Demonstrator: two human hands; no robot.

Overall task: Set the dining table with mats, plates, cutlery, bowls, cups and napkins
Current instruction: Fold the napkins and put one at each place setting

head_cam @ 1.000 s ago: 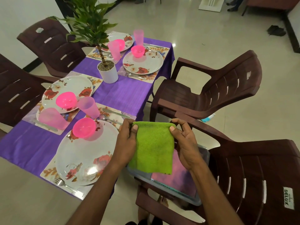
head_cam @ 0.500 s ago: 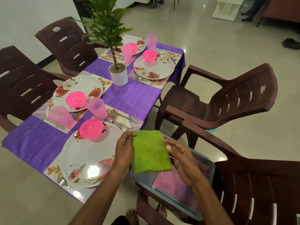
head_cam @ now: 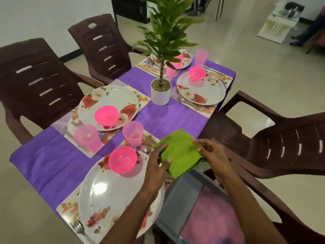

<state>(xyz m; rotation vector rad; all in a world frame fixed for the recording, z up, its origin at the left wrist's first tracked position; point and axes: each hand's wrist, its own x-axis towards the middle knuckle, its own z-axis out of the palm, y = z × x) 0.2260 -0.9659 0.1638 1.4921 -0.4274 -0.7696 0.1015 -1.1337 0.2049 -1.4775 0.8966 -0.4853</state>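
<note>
Green napkin [head_cam: 181,152] now over the mat corner, left grip [head_cam: 158,162] and right grip [head_cam: 211,155] pinching it

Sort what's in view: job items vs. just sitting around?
Job: green napkin, held by left hand and right hand; near plate; pink bowl; pink cup; fork; mat; grey bin with pink napkin.
Around: plant pot; chairs; purple cloth.

A folded, fuzzy lime-green napkin [head_cam: 181,153] with a zigzag edge is held flat between the left hand [head_cam: 158,163] and right hand [head_cam: 213,158], above the near floral plate's [head_cam: 109,196] right edge.
</note>
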